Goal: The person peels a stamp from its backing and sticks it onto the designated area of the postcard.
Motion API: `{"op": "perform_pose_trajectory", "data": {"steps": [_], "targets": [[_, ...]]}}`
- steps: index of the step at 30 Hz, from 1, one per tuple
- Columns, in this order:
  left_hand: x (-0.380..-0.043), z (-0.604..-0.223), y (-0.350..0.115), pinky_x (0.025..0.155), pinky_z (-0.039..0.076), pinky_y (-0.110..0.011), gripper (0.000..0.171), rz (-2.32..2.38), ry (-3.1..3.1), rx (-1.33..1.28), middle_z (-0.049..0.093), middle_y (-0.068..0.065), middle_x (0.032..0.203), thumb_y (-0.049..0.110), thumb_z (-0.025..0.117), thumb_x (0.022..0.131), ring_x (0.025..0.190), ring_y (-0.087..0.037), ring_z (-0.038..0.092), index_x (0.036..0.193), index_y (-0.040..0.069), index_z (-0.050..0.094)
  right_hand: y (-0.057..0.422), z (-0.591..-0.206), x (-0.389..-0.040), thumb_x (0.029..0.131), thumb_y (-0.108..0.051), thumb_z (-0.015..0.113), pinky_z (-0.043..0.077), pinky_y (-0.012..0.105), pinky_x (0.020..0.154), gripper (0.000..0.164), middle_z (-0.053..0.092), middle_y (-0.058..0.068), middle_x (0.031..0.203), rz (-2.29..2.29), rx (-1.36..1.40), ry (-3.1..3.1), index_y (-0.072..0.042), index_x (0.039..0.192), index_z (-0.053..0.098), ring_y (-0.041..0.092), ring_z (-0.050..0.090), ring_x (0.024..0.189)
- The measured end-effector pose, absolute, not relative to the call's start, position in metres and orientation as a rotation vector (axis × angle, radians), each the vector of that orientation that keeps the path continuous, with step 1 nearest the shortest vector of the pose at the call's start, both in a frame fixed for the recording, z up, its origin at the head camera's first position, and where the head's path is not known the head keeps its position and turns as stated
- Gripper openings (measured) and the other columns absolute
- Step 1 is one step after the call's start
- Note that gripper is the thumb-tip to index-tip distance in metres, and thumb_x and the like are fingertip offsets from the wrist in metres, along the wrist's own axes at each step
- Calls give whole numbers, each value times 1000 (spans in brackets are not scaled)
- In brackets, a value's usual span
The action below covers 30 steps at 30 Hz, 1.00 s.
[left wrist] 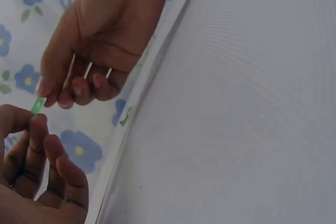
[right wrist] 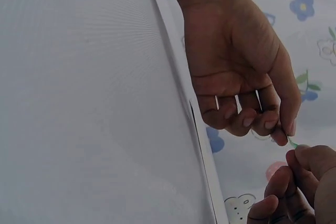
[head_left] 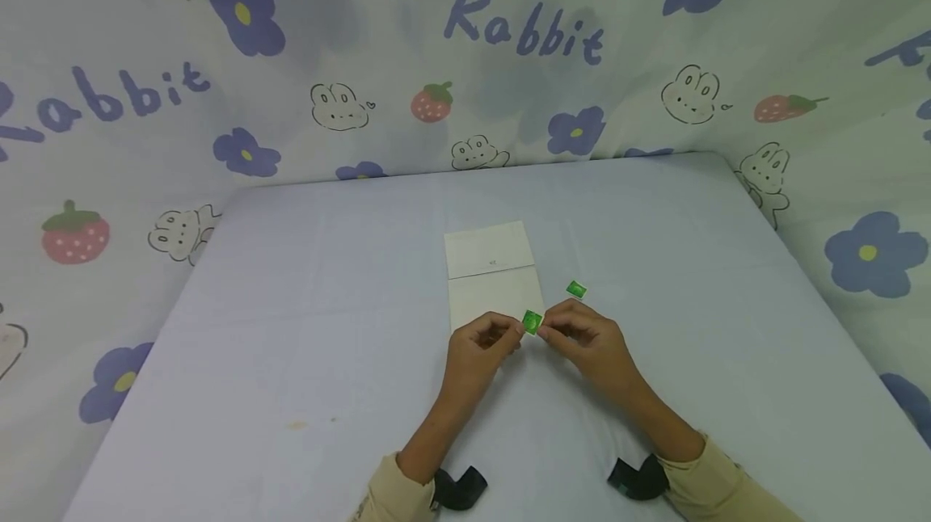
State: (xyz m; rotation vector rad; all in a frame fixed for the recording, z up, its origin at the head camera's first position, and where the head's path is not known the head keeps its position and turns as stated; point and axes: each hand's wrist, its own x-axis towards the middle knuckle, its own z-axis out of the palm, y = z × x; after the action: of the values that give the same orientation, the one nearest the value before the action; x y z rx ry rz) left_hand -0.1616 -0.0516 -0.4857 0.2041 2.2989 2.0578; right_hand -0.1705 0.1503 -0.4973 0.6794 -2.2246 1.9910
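A small green square with a pale edge, which looks like a sticker point(head_left: 532, 322), is held up between both hands. On its left edge, the thumb and fingertips of my left hand point(head_left: 482, 344) pinch it. My right hand point(head_left: 587, 340) pinches the opposite edge. The left wrist view shows the green sticker point(left wrist: 37, 105) slightly bent between the two sets of fingertips; only a thin sliver of it shows in the right wrist view. A second green sticker point(head_left: 576, 289) lies just beyond the right hand. Behind the hands lies a white card or folder point(head_left: 490, 251) with a crosswise line, its near edge partly hidden.
A white-covered table point(head_left: 327, 279) stretches out around the hands, with faint brownish spots point(head_left: 296, 425) at the near left. Behind it hangs a curtain point(head_left: 393, 29) printed with rabbits, flowers and strawberries. Black bands point(head_left: 460, 490) sit at the wrists below tan sleeves.
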Motion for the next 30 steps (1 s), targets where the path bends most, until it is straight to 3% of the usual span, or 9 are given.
{"op": "perform_pose_trajectory", "data": {"steps": [11,17,23,30], "targets": [[-159,-486,-53,66,51,-25,13,2049,2331,299,72,-9,86,29,72,95,79,-22,66,97,16,76,147,-496,-171,91,2,71,54,25,79,9,65,9,102,1979,628,-2225,-6,97,73,18,62,91],[-164,-483,-60,70,53,-27,18,2034,2424,321,72,-3,93,30,69,97,83,-23,67,107,16,74,145,-495,-174,90,2,72,53,23,75,7,65,10,100,1960,592,-2217,-4,93,73,17,62,87],[-187,-480,-90,75,52,-29,19,2099,2618,264,68,-1,93,31,68,98,86,-18,64,112,19,72,148,-496,-179,87,1,76,52,20,72,7,65,6,94,1892,398,-2293,-5,88,73,12,60,83],[-220,-494,-116,75,49,-29,19,2008,2842,227,64,2,93,25,72,95,86,-15,59,111,15,75,147,-481,-173,85,11,73,52,20,71,8,63,14,92,1874,388,-2314,4,87,70,10,58,81]]}}
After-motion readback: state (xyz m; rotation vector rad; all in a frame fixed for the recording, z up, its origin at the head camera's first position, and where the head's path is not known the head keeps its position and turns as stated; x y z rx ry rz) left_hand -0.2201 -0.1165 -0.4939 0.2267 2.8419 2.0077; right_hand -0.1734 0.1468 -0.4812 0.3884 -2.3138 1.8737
